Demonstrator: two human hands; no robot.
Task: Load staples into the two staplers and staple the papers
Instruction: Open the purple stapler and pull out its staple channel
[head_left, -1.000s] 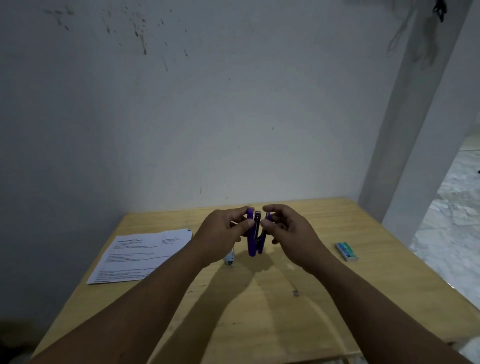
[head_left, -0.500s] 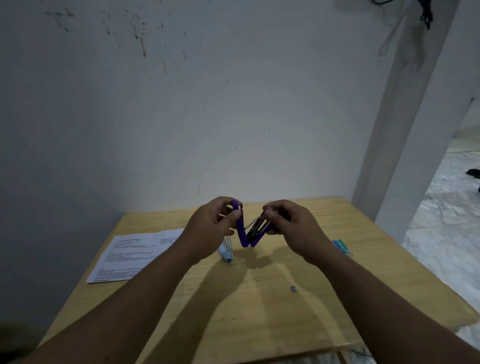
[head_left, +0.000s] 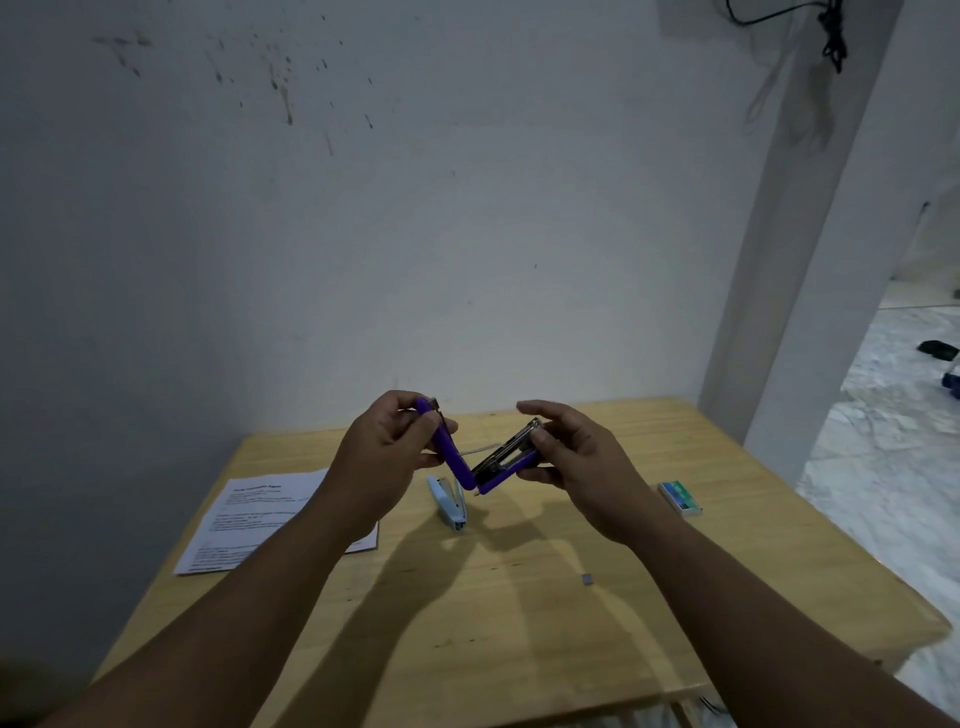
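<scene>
- I had the purple plastic stapler (head_left: 470, 460) up in the air above the light wooden table (head_left: 519, 623), swung open into a V with the hinge pointing down.
- My left hand (head_left: 387, 460) gripped the purple top cover, fingers and thumb curled round it near its upper end.
- My right hand (head_left: 576, 462) held the other half, the base with the dark metal staple channel, pinched from the side. The index finger stuck out loose above it, the rest were wrapped under.
- A thin pale spring strip ran between the two halves. Couldn't tell if there were any staples sitting in the channel, too dark and small.
- The second stapler, a light blue plastic one (head_left: 451, 501), lay on the table just below my hands, partly open too by the look of it.
- Printed white paper sheets (head_left: 244, 514) sat on the left side of the table, my left forearm covering one corner.
- A small green and white staple box (head_left: 680, 499) was off to the right, well apart from everything. It looked closed, so no view of the contents.
- One little grey staple strip (head_left: 588, 578) lay loose on the wood under my right forearm.
</scene>
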